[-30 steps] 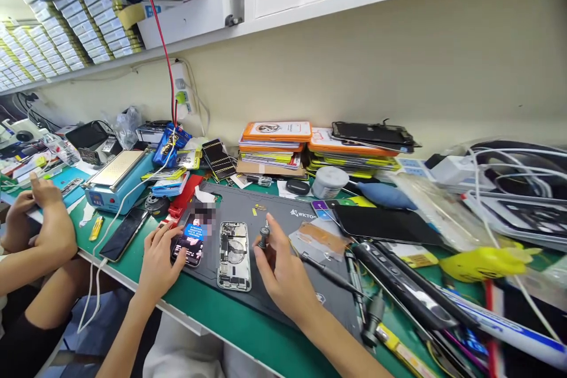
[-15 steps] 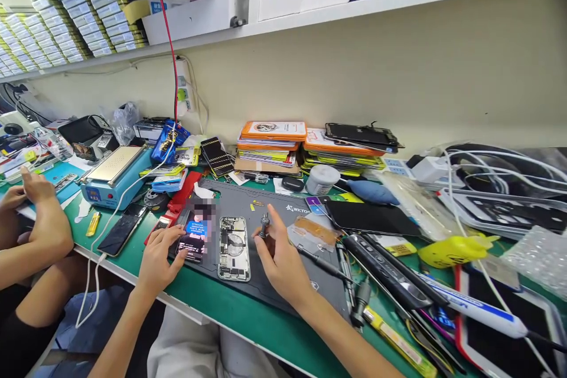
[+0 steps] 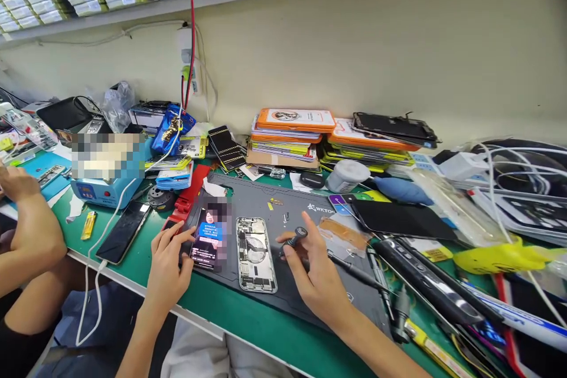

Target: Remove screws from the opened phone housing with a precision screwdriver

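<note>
An opened phone (image 3: 256, 246) with its inner parts showing lies on a dark grey work mat (image 3: 283, 207). My right hand (image 3: 316, 274) rests on the mat just right of it, fingers pinched on a small dark screwdriver (image 3: 293, 240) tilted toward the phone. My left hand (image 3: 166, 269) lies at the mat's left edge, its fingers curled around a lit phone (image 3: 206, 239) that lies beside the opened one.
A green bench holds a blue heating plate (image 3: 106, 174), a dark phone on a white cable (image 3: 124, 231), stacked orange packs (image 3: 295, 130), a white tub (image 3: 348, 174), a yellow bottle (image 3: 500, 260) and tools at right. Another person's hands (image 3: 26, 218) work at far left.
The view shifted down and left. My right hand tipped the screwdriver from upright to slanted toward the opened phone. My left hand stays on the lit phone.
</note>
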A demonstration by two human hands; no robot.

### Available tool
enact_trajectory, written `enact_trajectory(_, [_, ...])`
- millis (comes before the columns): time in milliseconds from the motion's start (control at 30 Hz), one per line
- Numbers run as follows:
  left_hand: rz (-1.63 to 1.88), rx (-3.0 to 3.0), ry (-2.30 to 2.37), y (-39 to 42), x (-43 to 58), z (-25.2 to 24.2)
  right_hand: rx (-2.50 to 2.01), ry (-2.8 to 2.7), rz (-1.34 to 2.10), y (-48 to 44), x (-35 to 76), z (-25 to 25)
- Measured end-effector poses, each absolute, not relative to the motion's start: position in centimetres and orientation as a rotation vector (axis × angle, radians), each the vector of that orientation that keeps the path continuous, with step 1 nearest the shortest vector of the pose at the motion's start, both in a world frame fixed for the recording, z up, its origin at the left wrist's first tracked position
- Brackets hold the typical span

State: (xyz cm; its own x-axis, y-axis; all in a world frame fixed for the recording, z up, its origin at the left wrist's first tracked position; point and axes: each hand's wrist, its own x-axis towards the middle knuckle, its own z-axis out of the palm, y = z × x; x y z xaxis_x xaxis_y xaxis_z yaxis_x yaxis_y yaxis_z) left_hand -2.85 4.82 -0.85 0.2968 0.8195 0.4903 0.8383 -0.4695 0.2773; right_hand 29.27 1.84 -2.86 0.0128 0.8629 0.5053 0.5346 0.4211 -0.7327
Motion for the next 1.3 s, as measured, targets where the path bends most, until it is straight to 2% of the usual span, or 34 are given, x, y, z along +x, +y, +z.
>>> enact_trajectory(767, [-0.720,-2.615,-1.589,4.3,-2.1,0.3,-1.207,-1.696,0.274,1.1,29.3,-2.5])
enact_trajectory(1300, [-0.729,-2.567,-1.568,4.7,-2.1,0.1,-1.229,-1.695,0.261,1.1,29.4,-2.5])
